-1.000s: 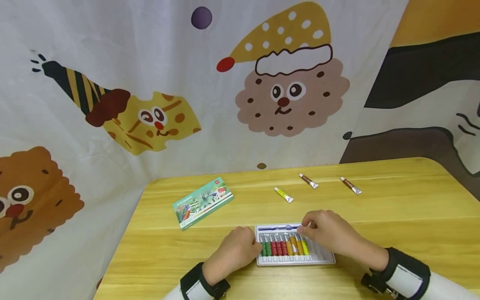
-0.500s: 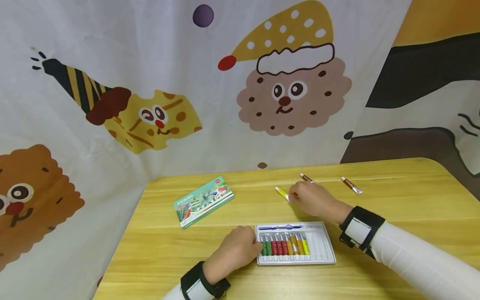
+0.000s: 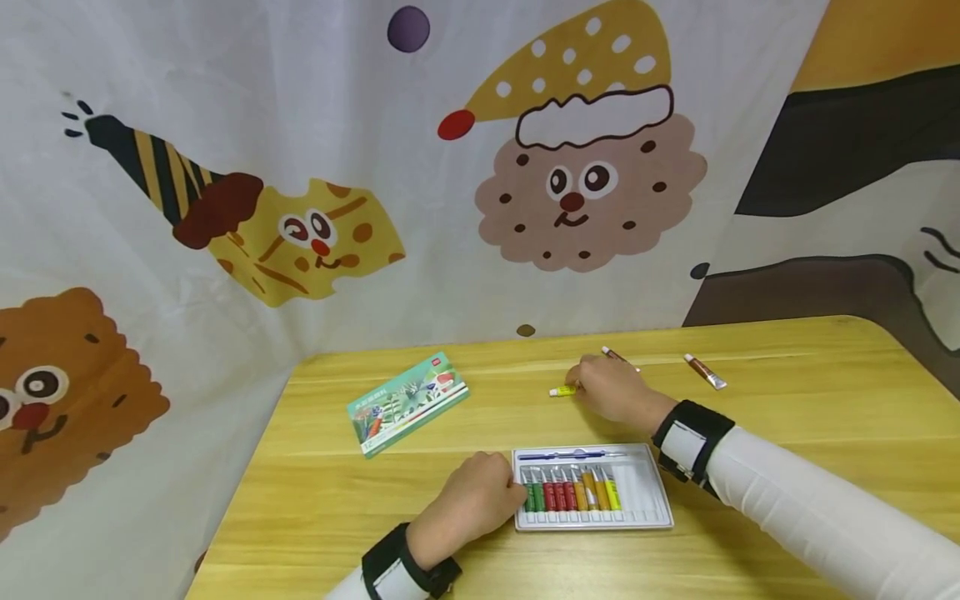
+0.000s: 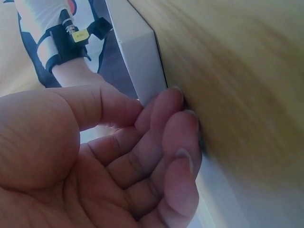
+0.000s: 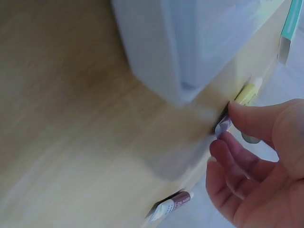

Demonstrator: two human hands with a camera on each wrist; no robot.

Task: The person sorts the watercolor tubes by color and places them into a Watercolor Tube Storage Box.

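My right hand (image 3: pixel 615 390) is above the table behind the paint set, with thumb and fingers pinching the crimped silver end of a yellow paint tube (image 3: pixel 561 391). In the right wrist view the yellow tube's cap end points away from the fingers. My left hand (image 3: pixel 474 496) grips the left edge of a white plastic tray (image 3: pixel 647 493); the left wrist view has thumb and fingertips at the tray's wall (image 4: pixel 142 61). Green, red, orange and yellow paint tubes (image 3: pixel 560 497) lie side by side in the tray, below a blue paintbrush (image 3: pixel 562 456). Bare slots show at its right.
One brown paint tube (image 3: pixel 705 372) lies at the back right of the wooden table (image 3: pixel 810 400). Another brown tube (image 3: pixel 611 353) is partly hidden behind my right hand. A green paint box (image 3: pixel 407 404) lies at the back left, before a cartoon-printed curtain (image 3: pixel 442 300).
My right hand has left the tray, reached back to the yellow tube and taken hold of its end, turning the tube sideways. The left hand has stayed at the tray's edge.
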